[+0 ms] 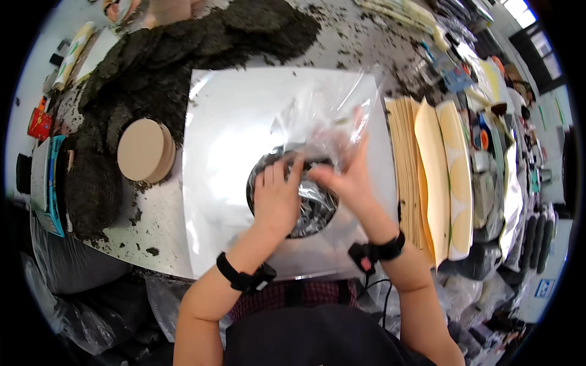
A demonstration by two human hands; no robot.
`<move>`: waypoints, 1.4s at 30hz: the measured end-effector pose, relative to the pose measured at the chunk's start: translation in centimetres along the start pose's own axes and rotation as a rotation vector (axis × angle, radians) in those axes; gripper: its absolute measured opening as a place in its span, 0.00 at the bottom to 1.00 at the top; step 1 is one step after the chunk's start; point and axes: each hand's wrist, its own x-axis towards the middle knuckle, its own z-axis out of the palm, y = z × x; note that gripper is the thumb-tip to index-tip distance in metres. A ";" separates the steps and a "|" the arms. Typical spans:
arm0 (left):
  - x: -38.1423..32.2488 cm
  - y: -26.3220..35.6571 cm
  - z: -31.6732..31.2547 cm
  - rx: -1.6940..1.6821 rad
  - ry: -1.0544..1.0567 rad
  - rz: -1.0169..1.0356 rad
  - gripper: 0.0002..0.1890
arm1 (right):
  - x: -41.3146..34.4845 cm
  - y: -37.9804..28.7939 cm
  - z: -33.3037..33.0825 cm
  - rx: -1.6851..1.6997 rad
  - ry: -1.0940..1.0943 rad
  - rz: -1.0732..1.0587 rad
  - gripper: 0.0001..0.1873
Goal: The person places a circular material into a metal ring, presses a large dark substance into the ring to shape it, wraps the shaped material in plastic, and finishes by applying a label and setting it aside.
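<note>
In front of me a round dark disc (316, 215) lies under crinkled clear plastic film (306, 110) on a shiny white sheet (219, 192). My left hand (279, 196) rests palm down on the left part of the disc, pressing on the film. My right hand (350, 176) is at the disc's upper right, its thumb over the disc and its blurred fingers behind the raised film. Whether those fingers pinch the film cannot be made out. The film reaches up past the sheet's top right corner. Each wrist wears a black strap with a small device.
A mass of dark, crumbly, fibrous material (155, 59) curves around the left and back. Beige round discs (142, 151) are stacked at the left. Yellowish paper sheets (407, 174) and a strip of round labels (460, 183) stand at the right. Another person's hand (121, 9) shows at top left.
</note>
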 end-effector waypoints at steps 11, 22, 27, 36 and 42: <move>-0.6 -1.7 -1.0 -0.482 0.139 -0.011 0.32 | -1.3 3.2 0.7 -0.671 -0.452 -0.107 0.16; 0.2 0.1 -1.5 -0.080 -0.295 0.161 0.48 | -5.8 0.5 -3.5 -1.209 -0.578 -0.276 0.19; -0.6 -1.0 -0.6 0.005 -0.258 0.186 0.43 | -7.4 -4.8 -14.6 -1.016 0.038 0.035 0.17; -0.5 -0.3 -1.1 0.066 -0.321 0.147 0.43 | -8.9 -12.1 -34.6 -0.256 0.140 0.821 0.26; 0.1 0.6 -1.6 0.030 -0.371 0.118 0.42 | 1.1 -3.5 -32.3 -1.417 -0.076 0.452 0.19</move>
